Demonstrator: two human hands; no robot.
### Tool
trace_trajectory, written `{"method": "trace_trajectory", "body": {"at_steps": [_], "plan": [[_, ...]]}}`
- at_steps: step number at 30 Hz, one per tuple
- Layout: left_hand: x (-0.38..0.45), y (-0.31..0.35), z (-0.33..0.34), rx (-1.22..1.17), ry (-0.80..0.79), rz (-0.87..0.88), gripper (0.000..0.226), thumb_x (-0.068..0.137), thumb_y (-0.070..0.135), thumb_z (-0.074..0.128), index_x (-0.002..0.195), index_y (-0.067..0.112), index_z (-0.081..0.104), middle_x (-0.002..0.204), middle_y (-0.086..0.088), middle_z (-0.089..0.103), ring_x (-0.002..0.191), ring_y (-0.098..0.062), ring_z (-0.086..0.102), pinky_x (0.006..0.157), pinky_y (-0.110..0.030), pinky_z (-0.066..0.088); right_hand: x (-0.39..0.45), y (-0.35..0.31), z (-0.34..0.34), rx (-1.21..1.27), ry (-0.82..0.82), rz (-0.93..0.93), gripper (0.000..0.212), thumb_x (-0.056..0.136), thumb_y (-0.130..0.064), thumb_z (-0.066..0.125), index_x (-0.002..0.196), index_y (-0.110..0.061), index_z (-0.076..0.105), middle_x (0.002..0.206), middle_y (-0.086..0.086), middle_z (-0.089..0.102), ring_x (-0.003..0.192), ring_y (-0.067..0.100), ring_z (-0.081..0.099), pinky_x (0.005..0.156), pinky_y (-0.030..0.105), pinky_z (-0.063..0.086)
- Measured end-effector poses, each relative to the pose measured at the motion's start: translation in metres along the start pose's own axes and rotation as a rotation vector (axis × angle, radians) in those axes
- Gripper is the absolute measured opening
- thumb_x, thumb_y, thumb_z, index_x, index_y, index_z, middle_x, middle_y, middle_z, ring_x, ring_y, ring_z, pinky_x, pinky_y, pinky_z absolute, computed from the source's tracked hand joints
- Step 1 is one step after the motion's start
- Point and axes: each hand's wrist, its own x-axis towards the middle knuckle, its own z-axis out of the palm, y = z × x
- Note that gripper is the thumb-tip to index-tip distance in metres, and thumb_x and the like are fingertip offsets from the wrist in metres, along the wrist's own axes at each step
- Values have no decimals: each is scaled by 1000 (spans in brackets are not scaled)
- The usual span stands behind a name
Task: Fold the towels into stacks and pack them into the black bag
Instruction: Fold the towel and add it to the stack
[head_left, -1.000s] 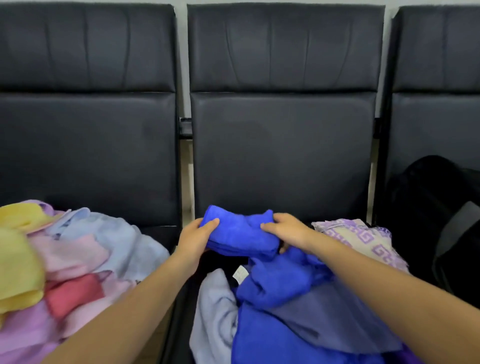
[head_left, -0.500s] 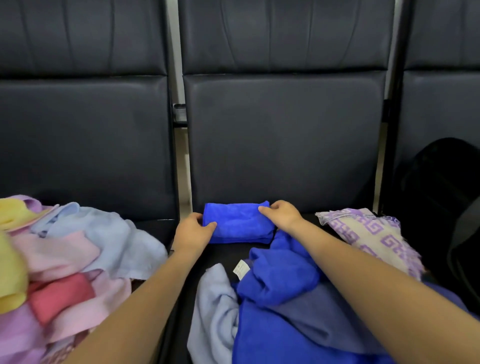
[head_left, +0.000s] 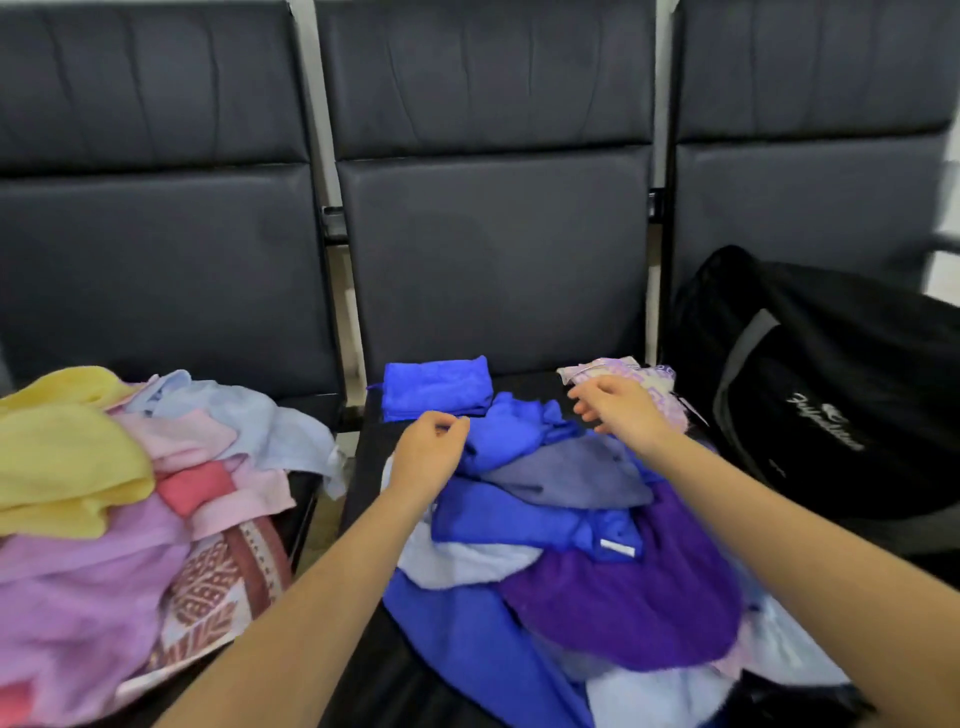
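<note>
Left seat (head_left: 156, 291): loose heap of unfolded towels, with a yellow towel (head_left: 62, 457) on top at the left, pale blue towel (head_left: 249, 415) toward the back right, pink towels (head_left: 197, 441) between them, a lilac towel (head_left: 78, 597) in front and a patterned red-and-white towel (head_left: 218, 587) at the front right edge. Middle seat (head_left: 493, 260): one folded blue towel (head_left: 436, 387) lies flat at the back of the cushion, close to the backrest, touched by neither hand. Just in front of it the left hand (head_left: 428, 454) hovers over the middle heap, fingers loosely curled, thumb near forefinger; whether it pinches any cloth cannot be told. Beneath and to its right lies the unfolded heap: blue towels (head_left: 509, 514), a grey-blue towel (head_left: 571, 473), a purple towel (head_left: 639, 592) and light blue towels (head_left: 457, 561) at the front. The right hand (head_left: 621, 410) is over the back right of this heap, fingers relaxed and spread, holding nothing, in front of a pale towel with purple pattern (head_left: 649, 374). Right seat (head_left: 810, 208): the black bag (head_left: 831, 395) stands against the backrest, grey trim and white lettering on its side, well apart from the folded towel.
</note>
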Motion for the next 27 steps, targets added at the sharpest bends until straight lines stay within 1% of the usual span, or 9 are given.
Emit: {"method": "trace_trajectory", "body": {"at_steps": [3, 6, 9, 11, 14, 17, 20, 24, 27], "plan": [[-15, -1, 10, -15, -29, 118, 20, 89, 31, 64, 102, 16, 65, 96, 0, 63, 86, -14, 59, 74, -22, 42, -18, 33, -6, -42, 8, 14, 15, 92, -12, 54, 81, -10, 64, 68, 1, 57, 63, 12, 49, 54, 22, 42], [-21, -8, 14, 62, -82, 222, 26, 82, 34, 73, 103, 21, 65, 102, 2, 57, 89, -12, 56, 82, -22, 44, -25, 63, 0, -323, -45, -46, 30, 94, -22, 55, 66, -11, 55, 63, 6, 52, 65, 14, 46, 66, 37, 42], [-21, -20, 17, 307, -119, 425, 22, 81, 26, 75, 99, 15, 70, 95, 1, 55, 90, -18, 54, 84, -28, 45, -23, 66, 6, -430, -54, -93, 40, 94, -29, 54, 58, -15, 46, 58, -1, 51, 59, 12, 46, 66, 37, 39], [-18, -18, 16, 325, -91, 448, 10, 85, 22, 71, 88, 12, 69, 84, 1, 54, 82, -20, 53, 75, -27, 42, -21, 62, 8, -438, -36, -131, 35, 94, -28, 54, 61, -20, 49, 62, -8, 53, 63, 9, 51, 67, 32, 38], [-13, 5, 9, 112, -11, 362, 17, 91, 21, 63, 80, 8, 59, 72, 3, 53, 69, -13, 48, 64, -22, 37, -22, 56, 8, -407, -6, -192, 13, 93, -29, 57, 92, -18, 64, 84, -2, 65, 85, 15, 62, 78, 29, 44], [-20, 54, -4, -118, 21, 331, 17, 97, 22, 52, 83, 14, 58, 75, 9, 55, 69, -4, 48, 63, -12, 38, -29, 37, 1, -205, 11, -300, 21, 93, -23, 60, 112, -16, 62, 100, 1, 63, 96, 15, 59, 90, 29, 46], [-35, 95, -14, -334, -13, 320, 21, 99, 21, 46, 84, 14, 57, 75, 6, 53, 66, -7, 45, 60, -16, 38, -43, 8, -9, 68, -4, -395, 23, 95, -22, 58, 116, -27, 56, 120, -1, 57, 112, 11, 55, 100, 31, 44], [-60, 114, -21, -677, -110, 192, 22, 99, 25, 43, 87, 17, 59, 83, -1, 59, 77, -15, 53, 69, -31, 43, -69, -21, -23, 248, 36, -486, 29, 97, -20, 54, 124, -31, 50, 132, -1, 51, 117, -4, 49, 90, 7, 39], [-76, 117, -23, -784, -182, 161, 22, 98, 26, 43, 100, 11, 59, 88, -8, 60, 81, -19, 56, 74, -32, 47, -85, -34, -24, 310, 19, -518, 29, 99, -19, 50, 124, -33, 51, 131, -4, 52, 108, -13, 50, 85, 5, 38]]}}
